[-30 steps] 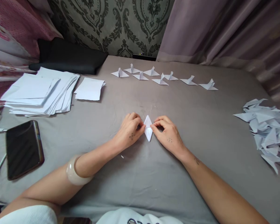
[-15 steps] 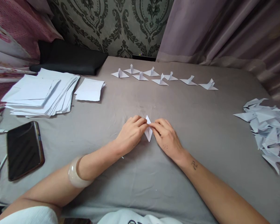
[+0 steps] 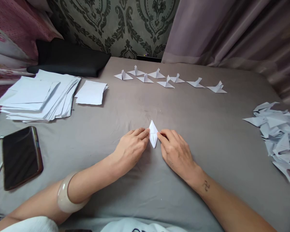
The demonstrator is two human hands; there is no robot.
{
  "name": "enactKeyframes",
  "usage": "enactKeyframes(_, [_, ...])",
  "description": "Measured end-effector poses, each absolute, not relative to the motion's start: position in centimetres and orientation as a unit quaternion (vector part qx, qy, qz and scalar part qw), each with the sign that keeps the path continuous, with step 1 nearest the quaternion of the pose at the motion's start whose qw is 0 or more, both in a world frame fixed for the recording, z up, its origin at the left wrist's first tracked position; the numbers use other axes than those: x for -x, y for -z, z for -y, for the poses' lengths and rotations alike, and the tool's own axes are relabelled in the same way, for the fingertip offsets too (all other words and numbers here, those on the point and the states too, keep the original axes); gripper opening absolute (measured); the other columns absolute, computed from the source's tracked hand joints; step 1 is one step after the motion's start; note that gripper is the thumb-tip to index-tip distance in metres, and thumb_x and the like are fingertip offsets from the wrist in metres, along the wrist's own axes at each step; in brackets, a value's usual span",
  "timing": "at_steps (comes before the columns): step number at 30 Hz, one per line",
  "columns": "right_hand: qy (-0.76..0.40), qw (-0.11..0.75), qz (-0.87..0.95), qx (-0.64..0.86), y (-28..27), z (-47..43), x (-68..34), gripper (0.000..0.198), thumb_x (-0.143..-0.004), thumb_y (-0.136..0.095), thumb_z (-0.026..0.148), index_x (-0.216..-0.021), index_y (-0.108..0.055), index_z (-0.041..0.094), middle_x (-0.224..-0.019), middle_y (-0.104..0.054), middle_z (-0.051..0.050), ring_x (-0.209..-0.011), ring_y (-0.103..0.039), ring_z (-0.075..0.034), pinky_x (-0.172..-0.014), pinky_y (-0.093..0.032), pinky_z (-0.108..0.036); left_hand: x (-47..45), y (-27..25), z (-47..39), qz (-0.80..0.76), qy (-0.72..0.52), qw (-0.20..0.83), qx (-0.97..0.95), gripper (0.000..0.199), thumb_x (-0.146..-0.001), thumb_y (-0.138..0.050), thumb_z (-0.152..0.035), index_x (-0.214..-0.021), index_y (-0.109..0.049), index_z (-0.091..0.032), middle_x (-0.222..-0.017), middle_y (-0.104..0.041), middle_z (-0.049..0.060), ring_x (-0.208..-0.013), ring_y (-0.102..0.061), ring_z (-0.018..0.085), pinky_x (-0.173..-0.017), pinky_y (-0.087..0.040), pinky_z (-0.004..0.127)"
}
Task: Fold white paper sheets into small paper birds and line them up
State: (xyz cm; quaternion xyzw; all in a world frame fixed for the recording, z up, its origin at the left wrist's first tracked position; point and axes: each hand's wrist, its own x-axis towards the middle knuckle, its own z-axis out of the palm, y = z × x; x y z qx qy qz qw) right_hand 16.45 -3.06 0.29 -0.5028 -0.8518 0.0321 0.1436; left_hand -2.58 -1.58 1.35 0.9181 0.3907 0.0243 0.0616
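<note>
A small white diamond of folded paper (image 3: 153,137) lies on the grey cloth between my hands, with a crease running across its middle and another down its centre. At its left corner, the bunched fingertips of my left hand (image 3: 132,146) press the edge. My right hand (image 3: 175,146) pinches the right corner between thumb and curled fingers. Beyond them stands a loose group of folded paper cranes (image 3: 166,82) with wings spread flat.
A pile of folded white paper pieces (image 3: 277,125) lies at the right. Stacked white sheets (image 3: 36,96) and a smaller stack of paper squares (image 3: 91,92) rest at the left, near a dark phone (image 3: 21,158). Behind them is a black folded item (image 3: 70,59).
My hands have drawn apart from the middle of the folded paper to its two side corners, so its face now shows. The view has shifted slightly.
</note>
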Motion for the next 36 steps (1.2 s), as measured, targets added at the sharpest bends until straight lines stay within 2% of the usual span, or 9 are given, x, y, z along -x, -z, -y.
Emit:
enactKeyframes(9, [-0.033, 0.168, 0.846, 0.505, 0.2, 2.7, -16.6, 0.028, -0.087, -0.042, 0.006, -0.097, -0.065, 0.019, -0.093, -0.063, -0.008, -0.081, -0.053, -0.020, -0.073, -0.044, -0.033, 2.2, -1.9, 1.0, -0.403, -0.022, 0.081, -0.911, 0.022, -0.083, -0.045, -0.008, -0.078, -0.065, -0.015, -0.099, -0.068, 0.011, -0.093, -0.060, 0.023, -0.066, -0.051, 0.031])
enactKeyframes(13, [-0.085, 0.238, 0.822, 0.510, 1.2, 2.1, -17.2, 0.033, -0.083, -0.042, 0.004, -0.093, -0.069, 0.021, -0.095, -0.062, -0.007, -0.087, -0.055, -0.020, -0.076, -0.046, -0.032, 3.0, -1.1, -0.5, -0.437, -0.126, 0.166, -0.875, 0.025, -0.080, -0.044, -0.008, -0.072, -0.066, -0.017, -0.096, -0.071, 0.007, -0.091, -0.063, 0.021, -0.064, -0.049, 0.027])
enactKeyframes(15, [-0.124, 0.283, 0.810, 0.499, 1.7, 1.8, -17.5, 0.036, -0.080, -0.042, 0.002, -0.090, -0.070, 0.022, -0.094, -0.062, -0.005, -0.089, -0.056, -0.018, -0.078, -0.047, -0.032, 3.5, -0.6, -1.4, -0.479, -0.197, 0.246, -0.819, 0.027, -0.076, -0.043, -0.006, -0.069, -0.066, -0.016, -0.089, -0.072, 0.004, -0.080, -0.064, 0.016, -0.066, -0.049, 0.024])
enactKeyframes(17, [-0.153, 0.307, 0.802, 0.488, 2.1, 1.5, -17.7, 0.037, -0.078, -0.041, 0.003, -0.090, -0.071, 0.023, -0.092, -0.061, -0.005, -0.088, -0.057, -0.017, -0.078, -0.047, -0.032, 3.9, -0.1, -2.0, -0.493, -0.256, 0.283, -0.782, 0.029, -0.077, -0.041, -0.008, -0.080, -0.069, -0.016, -0.082, -0.071, 0.003, -0.066, -0.061, 0.013, -0.062, -0.048, 0.023])
enactKeyframes(21, [-0.161, 0.316, 0.803, 0.480, 2.3, 1.0, -18.0, 0.035, -0.078, -0.042, 0.006, -0.088, -0.071, 0.021, -0.092, -0.060, -0.004, -0.087, -0.058, -0.016, -0.079, -0.046, -0.031, 3.8, 0.7, -2.2, -0.336, -0.288, 0.253, -0.860, 0.035, -0.078, -0.041, -0.005, -0.090, -0.071, -0.018, -0.099, -0.069, 0.006, -0.092, -0.061, 0.017, -0.082, -0.048, 0.027])
enactKeyframes(28, [-0.158, 0.281, 0.817, 0.477, 0.4, 4.1, -15.3, 0.028, -0.074, -0.043, 0.004, -0.086, -0.063, 0.018, -0.087, -0.060, -0.004, -0.077, -0.056, -0.014, -0.074, -0.047, -0.029, 3.8, 1.4, -3.1, -0.291, -0.234, 0.254, -0.892, 0.048, -0.072, -0.035, 0.004, -0.089, -0.073, -0.019, -0.103, -0.068, 0.007, -0.097, -0.061, 0.016, -0.091, -0.046, 0.030])
enactKeyframes(33, [-0.297, 0.210, 0.875, 0.319, -2.2, 10.1, -11.0, 0.039, -0.081, -0.046, 0.013, -0.117, -0.057, 0.021, -0.126, -0.058, -0.010, -0.118, -0.052, -0.019, -0.097, -0.044, -0.038, 3.9, 1.5, -3.0, -0.303, -0.240, 0.265, -0.884, 0.046, -0.067, -0.036, 0.004, -0.086, -0.072, -0.016, -0.102, -0.068, 0.007, -0.097, -0.061, 0.017, -0.091, -0.046, 0.029])
enactKeyframes(34, [-0.361, 0.194, 0.858, 0.309, -2.7, 10.8, -10.8, 0.032, -0.085, -0.045, 0.017, -0.113, -0.059, 0.022, -0.117, -0.064, -0.007, -0.111, -0.057, -0.018, -0.093, -0.046, -0.037, 3.8, 1.4, -2.8, -0.311, -0.246, 0.267, -0.878, 0.044, -0.068, -0.036, 0.003, -0.086, -0.072, -0.015, -0.101, -0.069, 0.007, -0.095, -0.062, 0.017, -0.089, -0.046, 0.028])
enactKeyframes(36, [-0.505, 0.187, 0.773, 0.336, -3.4, 11.2, -11.4, 0.026, -0.091, -0.037, 0.027, -0.097, -0.062, 0.020, -0.078, -0.071, -0.003, -0.073, -0.067, -0.015, -0.071, -0.053, -0.031, 3.7, 1.4, -2.6, -0.334, -0.266, 0.269, -0.863, 0.037, -0.072, -0.039, -0.002, -0.087, -0.071, -0.014, -0.096, -0.068, 0.007, -0.087, -0.062, 0.016, -0.083, -0.048, 0.027])
